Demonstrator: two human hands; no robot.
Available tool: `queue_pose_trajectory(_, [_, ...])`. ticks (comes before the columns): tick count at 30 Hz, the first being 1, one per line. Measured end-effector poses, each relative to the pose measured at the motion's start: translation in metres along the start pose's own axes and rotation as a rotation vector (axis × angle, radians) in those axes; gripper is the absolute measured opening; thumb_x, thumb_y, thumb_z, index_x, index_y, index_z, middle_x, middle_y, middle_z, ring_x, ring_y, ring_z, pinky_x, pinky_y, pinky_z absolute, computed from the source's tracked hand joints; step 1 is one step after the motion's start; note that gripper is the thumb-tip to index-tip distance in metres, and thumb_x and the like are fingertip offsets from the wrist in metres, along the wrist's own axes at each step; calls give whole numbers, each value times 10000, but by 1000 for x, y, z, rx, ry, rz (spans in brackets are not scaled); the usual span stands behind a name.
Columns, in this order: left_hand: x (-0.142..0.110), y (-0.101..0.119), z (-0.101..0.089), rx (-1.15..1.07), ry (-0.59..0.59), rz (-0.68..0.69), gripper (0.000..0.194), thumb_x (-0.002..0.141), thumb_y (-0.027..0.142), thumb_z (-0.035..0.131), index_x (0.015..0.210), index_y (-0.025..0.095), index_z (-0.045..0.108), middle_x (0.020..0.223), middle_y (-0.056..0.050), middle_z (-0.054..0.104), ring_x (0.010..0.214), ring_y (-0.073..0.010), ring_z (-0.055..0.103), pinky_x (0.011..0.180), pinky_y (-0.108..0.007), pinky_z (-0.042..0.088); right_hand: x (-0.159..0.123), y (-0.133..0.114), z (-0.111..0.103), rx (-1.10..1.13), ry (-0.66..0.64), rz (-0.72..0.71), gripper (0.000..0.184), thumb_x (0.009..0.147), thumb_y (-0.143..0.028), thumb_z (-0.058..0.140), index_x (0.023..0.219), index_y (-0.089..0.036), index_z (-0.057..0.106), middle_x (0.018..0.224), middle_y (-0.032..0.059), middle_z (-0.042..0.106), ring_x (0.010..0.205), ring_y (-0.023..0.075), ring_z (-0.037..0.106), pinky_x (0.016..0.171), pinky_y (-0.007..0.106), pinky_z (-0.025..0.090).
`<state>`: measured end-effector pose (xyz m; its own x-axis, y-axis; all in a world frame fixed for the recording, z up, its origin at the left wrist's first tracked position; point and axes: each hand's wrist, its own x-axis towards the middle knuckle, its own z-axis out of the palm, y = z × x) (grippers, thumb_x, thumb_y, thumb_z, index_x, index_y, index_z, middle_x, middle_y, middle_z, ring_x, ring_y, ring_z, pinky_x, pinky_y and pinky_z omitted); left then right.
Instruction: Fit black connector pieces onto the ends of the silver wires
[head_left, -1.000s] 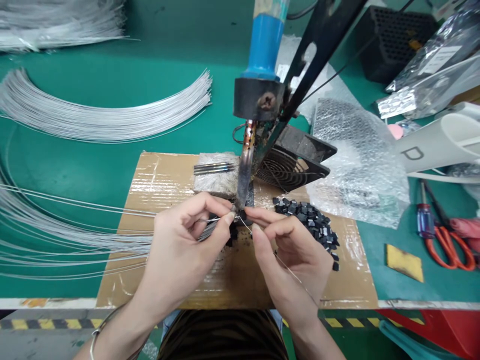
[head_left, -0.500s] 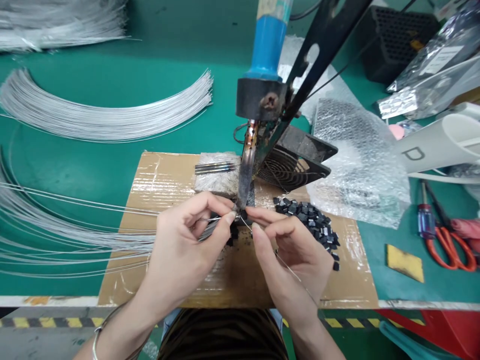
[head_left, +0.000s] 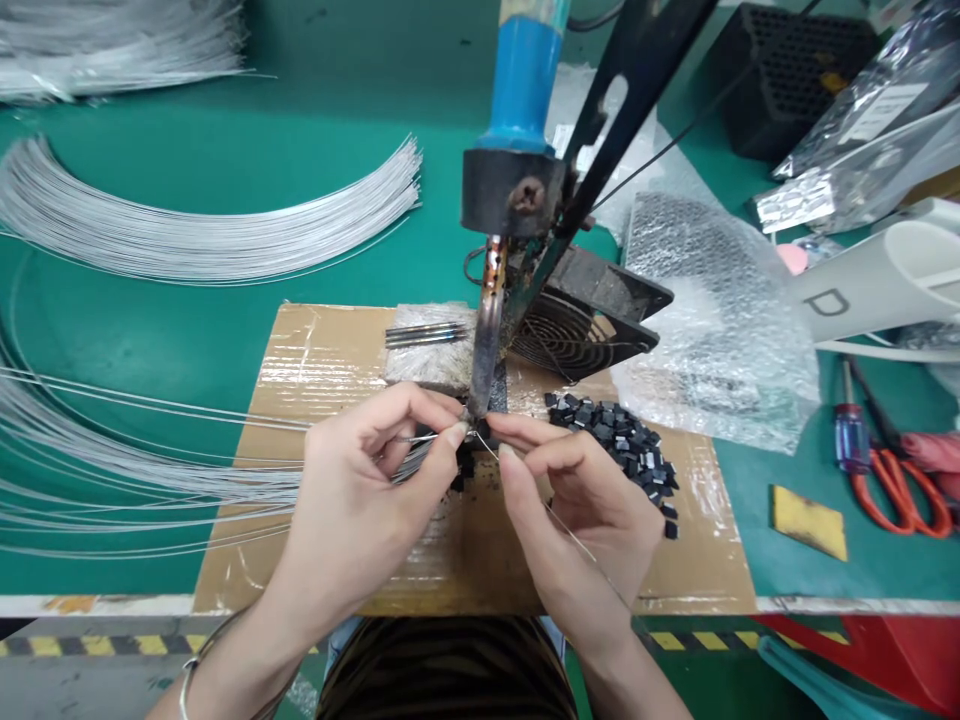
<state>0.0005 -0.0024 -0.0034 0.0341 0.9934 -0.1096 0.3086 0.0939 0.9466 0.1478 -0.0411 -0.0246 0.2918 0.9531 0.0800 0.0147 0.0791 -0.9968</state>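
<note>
Closed in a pinch, my left hand [head_left: 375, 490] grips a thin grey wire [head_left: 418, 438] whose end is at the tip of the soldering iron [head_left: 485, 360]. My right hand [head_left: 585, 500] is closed too, with a thin strand of solder wire [head_left: 577, 546] between thumb and fingers; the strand runs up to the tip and trails down across the palm. The iron hangs tip down from a black bracket [head_left: 600, 140]. More grey wires [head_left: 187, 480] pass behind my left hand from the left. What exactly touches the tip is too small to make out.
Small black parts [head_left: 622, 440] are heaped on the cardboard [head_left: 697, 550], right of my hands. A fan [head_left: 592, 310] and a block with metal rods [head_left: 427, 370] stand behind. Another wire bundle [head_left: 225, 240] lies at the back left; scissors [head_left: 892, 490] and a yellow sponge [head_left: 810, 522] are right.
The soldering iron and both hands appear slightly farther left in view, the iron most of all. Both pinches stay closed at the tip.
</note>
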Motion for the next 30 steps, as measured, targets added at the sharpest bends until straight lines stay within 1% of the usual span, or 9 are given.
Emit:
queue_pose_trajectory(4, [-1, 0, 0, 7, 7, 0, 88, 878, 174, 749, 811, 225, 721, 892, 5, 773, 694, -117, 659, 546, -225, 425, -1, 2, -4, 15, -32, -7, 199, 957, -102, 713, 821, -241, 670, 1142, 25, 820, 1115, 195, 773, 1007, 332, 586])
queue_pose_trajectory(8, [0, -1, 1, 20, -3, 7, 104, 881, 168, 737, 797, 224, 712, 858, 17, 758, 645, -101, 614, 529, -221, 402, -2, 5, -8, 7, -76, -9, 194, 963, -86, 710, 860, -245, 669, 1176, 17, 810, 1154, 190, 759, 1050, 336, 566])
queue_pose_trajectory(10, [0, 0, 1, 25, -2, 8, 110, 880, 166, 735, 790, 223, 707, 838, 19, 750, 637, -101, 605, 525, -219, 400, -1, 6, -7, 4, -67, -11, 193, 961, -90, 711, 852, -244, 673, 1164, 22, 813, 1140, 196, 763, 1039, 347, 572])
queue_pose_trajectory(15, [0, 1, 0, 31, 9, 11, 95, 880, 178, 736, 796, 217, 716, 865, 1, 762, 683, -124, 651, 539, -227, 433, -1, 2, -1, 11, 6, -2, 188, 952, -129, 721, 805, -239, 680, 1097, 48, 828, 1062, 225, 786, 966, 381, 609])
queue_pose_trajectory(20, [-1, 0, 1, 8, 13, 13, 95, 874, 164, 737, 802, 222, 717, 898, 1, 776, 726, -131, 682, 551, -225, 442, -1, 2, -1, -7, -5, -9, 171, 960, -140, 722, 825, -241, 692, 1114, 54, 827, 1085, 229, 783, 980, 382, 613])
queue_pose_trajectory(26, [0, 0, 2, 14, 15, 19, 104, 876, 161, 732, 795, 225, 718, 883, 11, 774, 696, -117, 669, 545, -216, 439, -2, 7, -6, -10, -61, -32, 177, 955, -88, 727, 878, -245, 698, 1175, 32, 815, 1136, 208, 769, 1035, 357, 585])
queue_pose_trajectory(30, [1, 0, 3, -2, -10, -2, 103, 880, 169, 734, 792, 219, 715, 882, -1, 779, 731, -136, 693, 575, -224, 474, -2, 6, -6, -8, -40, -27, 183, 962, -93, 719, 860, -242, 690, 1158, 30, 817, 1112, 203, 772, 1026, 353, 583])
